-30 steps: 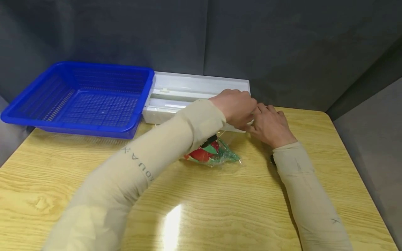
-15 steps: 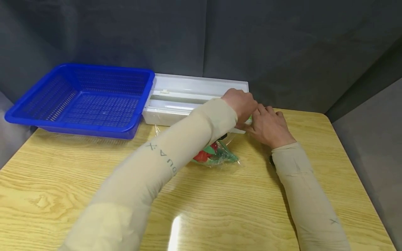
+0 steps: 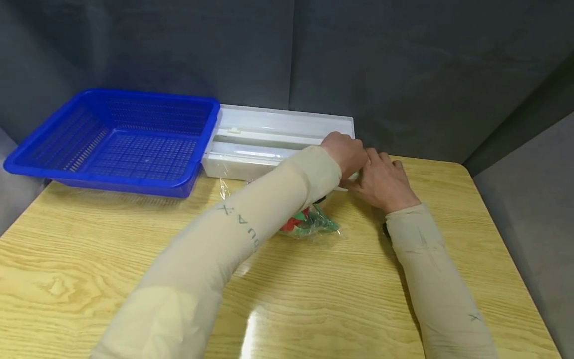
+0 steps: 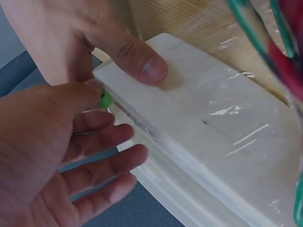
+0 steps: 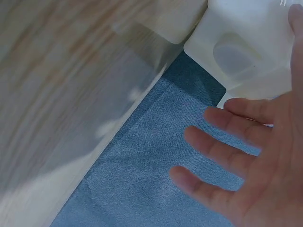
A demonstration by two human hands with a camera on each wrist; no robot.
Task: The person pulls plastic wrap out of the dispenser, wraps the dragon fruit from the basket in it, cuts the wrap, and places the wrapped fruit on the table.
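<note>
A long white cling film dispenser [image 3: 233,169] stands at the back of the table with its lid raised and a roll inside. At its right end my left hand [image 3: 345,152] pinches a small green slide cutter [image 4: 105,100] between thumb and forefinger, the other fingers loosely spread. My right hand [image 3: 385,182] steadies that same end, its thumb resting on the front face and its fingers extended in the right wrist view. Clear film [image 4: 232,111] hangs over the dispenser's front. Beneath my left forearm lies a clear-wrapped red and green item [image 3: 309,222], partly hidden.
To the left, a blue plastic basket [image 3: 112,175] sits against the dispenser's left end. A dark curtain [image 3: 403,75] hangs behind the wooden table [image 3: 341,299], whose right edge runs past my right forearm.
My left hand and forearm have shifted slightly right along the dispenser, toward its right end. The right hand keeps nearly the same place.
</note>
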